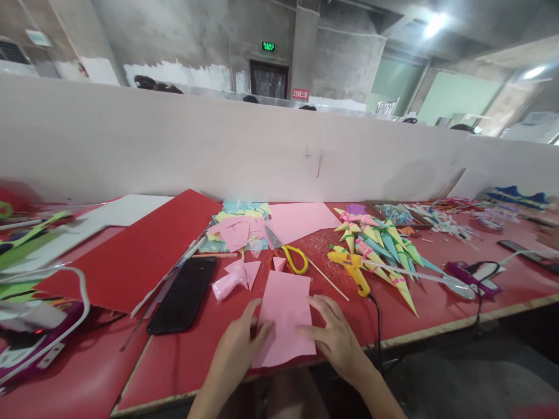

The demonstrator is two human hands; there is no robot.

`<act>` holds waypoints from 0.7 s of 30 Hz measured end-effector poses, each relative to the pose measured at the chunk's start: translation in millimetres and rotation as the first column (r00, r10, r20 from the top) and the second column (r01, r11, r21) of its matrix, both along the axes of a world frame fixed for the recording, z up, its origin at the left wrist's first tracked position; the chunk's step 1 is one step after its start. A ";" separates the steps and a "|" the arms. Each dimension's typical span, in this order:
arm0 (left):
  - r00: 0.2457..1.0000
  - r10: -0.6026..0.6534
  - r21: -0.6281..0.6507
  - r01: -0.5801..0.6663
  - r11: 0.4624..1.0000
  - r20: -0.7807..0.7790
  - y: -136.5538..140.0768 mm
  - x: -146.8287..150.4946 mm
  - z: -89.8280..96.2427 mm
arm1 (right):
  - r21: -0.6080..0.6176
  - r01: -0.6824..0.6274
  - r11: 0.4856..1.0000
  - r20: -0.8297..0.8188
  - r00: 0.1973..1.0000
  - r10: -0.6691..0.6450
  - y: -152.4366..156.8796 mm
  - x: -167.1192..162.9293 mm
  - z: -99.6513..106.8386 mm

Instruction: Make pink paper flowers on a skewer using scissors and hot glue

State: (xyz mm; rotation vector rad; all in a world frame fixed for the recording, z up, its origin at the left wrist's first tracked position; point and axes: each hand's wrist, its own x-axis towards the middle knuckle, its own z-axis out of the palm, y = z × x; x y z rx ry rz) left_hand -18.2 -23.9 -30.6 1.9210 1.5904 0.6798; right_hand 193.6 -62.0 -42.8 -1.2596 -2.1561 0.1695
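A rectangular pink sheet of paper lies in front of me near the table's front edge. My left hand grips its left side, the thumb over the sheet and the other fingers along the edge. On the opposite side my right hand holds the right edge, a thumb reaching onto the paper. Just beyond the sheet are yellow-handled scissors and a small pink paper piece. Left of these sits a pink folded paper shape beside a clear-wrapped pink roll.
A black phone and large red card lie left. Right are a yellow glue gun with a trailing cord, a thin stick and several coloured paper cones. A white partition stands behind the table.
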 end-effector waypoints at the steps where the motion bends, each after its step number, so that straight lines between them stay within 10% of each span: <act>1: 0.998 0.003 0.020 -0.002 1.000 -0.061 -0.3 -2.8 -5.3 | -0.020 -0.006 1.000 0.017 1.000 0.007 0.6 3.0 -1.6; 10: 0.970 -0.224 0.101 0.215 0.971 0.095 -18.5 -27.3 -2.8 | -0.206 -0.104 0.973 -0.236 0.970 0.053 0.5 13.4 -2.0; 17: 0.957 -0.230 0.015 0.231 0.973 0.179 -19.6 -12.3 9.8 | -0.298 0.082 0.951 -0.565 0.788 -0.245 9.3 2.2 25.4; 21: 0.948 -0.125 -0.124 0.168 0.978 0.293 -10.1 0.3 12.5 | -0.079 0.243 0.967 -0.502 0.828 -0.249 16.2 0.1 19.0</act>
